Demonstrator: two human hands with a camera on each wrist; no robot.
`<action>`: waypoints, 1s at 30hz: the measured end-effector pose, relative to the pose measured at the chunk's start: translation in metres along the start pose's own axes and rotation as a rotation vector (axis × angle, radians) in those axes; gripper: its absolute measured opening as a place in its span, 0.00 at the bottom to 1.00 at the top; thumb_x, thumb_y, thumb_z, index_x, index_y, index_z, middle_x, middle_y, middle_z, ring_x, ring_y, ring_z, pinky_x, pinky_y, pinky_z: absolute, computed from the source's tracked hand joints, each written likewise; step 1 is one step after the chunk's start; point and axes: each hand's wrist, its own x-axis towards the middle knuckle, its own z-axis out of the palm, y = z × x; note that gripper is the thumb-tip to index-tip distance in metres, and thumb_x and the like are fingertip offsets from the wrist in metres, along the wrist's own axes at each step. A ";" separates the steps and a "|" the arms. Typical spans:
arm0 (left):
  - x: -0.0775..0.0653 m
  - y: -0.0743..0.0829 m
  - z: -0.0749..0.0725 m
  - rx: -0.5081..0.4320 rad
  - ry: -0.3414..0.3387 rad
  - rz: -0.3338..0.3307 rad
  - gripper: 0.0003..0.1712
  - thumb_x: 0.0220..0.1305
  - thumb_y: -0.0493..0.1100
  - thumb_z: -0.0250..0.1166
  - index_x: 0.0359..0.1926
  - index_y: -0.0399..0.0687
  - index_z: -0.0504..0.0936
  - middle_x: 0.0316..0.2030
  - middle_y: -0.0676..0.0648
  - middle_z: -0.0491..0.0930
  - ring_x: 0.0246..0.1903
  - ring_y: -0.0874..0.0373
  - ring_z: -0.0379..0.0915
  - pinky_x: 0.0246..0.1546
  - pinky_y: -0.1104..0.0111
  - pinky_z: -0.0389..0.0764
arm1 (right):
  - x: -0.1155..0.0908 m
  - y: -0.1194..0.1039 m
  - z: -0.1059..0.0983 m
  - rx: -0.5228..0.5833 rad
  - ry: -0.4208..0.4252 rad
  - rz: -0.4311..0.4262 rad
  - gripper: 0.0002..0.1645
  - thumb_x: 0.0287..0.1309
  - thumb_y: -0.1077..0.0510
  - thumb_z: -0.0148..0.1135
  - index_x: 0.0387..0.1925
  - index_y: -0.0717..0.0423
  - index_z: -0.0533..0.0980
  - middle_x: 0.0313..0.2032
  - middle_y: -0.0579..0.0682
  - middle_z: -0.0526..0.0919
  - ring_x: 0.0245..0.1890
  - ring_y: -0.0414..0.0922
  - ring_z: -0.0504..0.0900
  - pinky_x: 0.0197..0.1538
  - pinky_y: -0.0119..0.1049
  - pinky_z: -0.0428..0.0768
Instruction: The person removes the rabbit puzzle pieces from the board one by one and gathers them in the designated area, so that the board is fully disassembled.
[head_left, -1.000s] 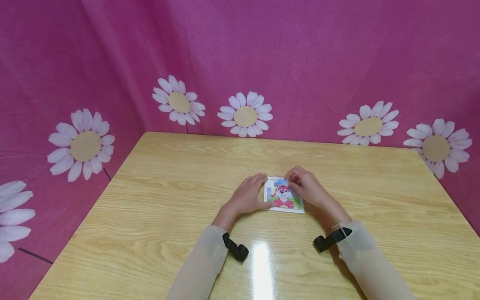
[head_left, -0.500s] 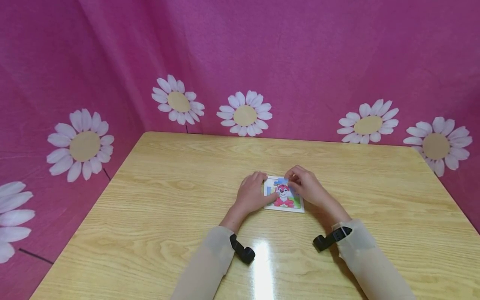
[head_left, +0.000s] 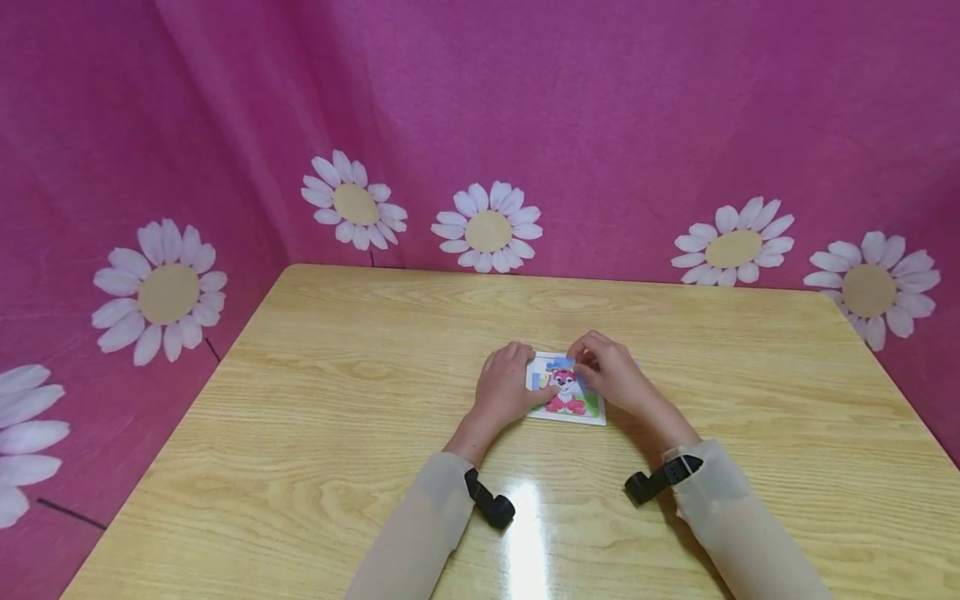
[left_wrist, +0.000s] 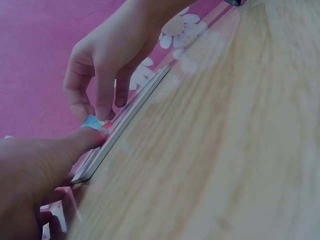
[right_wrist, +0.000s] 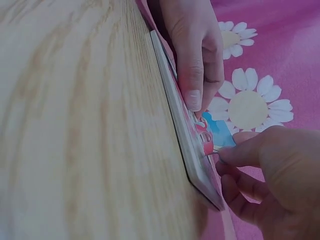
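Note:
A small jigsaw puzzle (head_left: pixel 581 403) in a white frame lies on the wooden table, its picture a pink-and-white cartoon animal on green and blue. My left hand (head_left: pixel 504 387) holds the frame's left side, thumb across the picture and fingers at the far left corner. Above the puzzle's right part, my right hand (head_left: pixel 617 377) pinches a blue jigsaw piece (right_wrist: pixel 220 131) between thumb and forefinger. That piece stands tilted up from the picture in the right wrist view. The frame's edge (right_wrist: pixel 175 112) shows low against the table. My right fingers hide the puzzle's upper right corner in the head view.
The wooden table (head_left: pixel 337 400) reaches back to a pink curtain (head_left: pixel 600 108) printed with white daisies. A tiny blue thing (head_left: pixel 638 363) peeks out just beyond my right hand. Black camera straps (head_left: pixel 491 504) sit on both wrists.
My left hand has shifted right, and its thumb has moved from the frame's near left corner up onto the animal picture. My right hand stays almost in place at the puzzle.

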 end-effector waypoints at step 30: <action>0.000 0.003 0.000 -0.031 0.004 -0.032 0.38 0.56 0.64 0.68 0.60 0.47 0.71 0.55 0.50 0.74 0.60 0.55 0.68 0.69 0.63 0.65 | -0.026 0.032 -0.033 0.080 0.061 0.195 0.08 0.62 0.69 0.60 0.42 0.62 0.79 0.41 0.60 0.83 0.41 0.48 0.83 0.42 0.22 0.78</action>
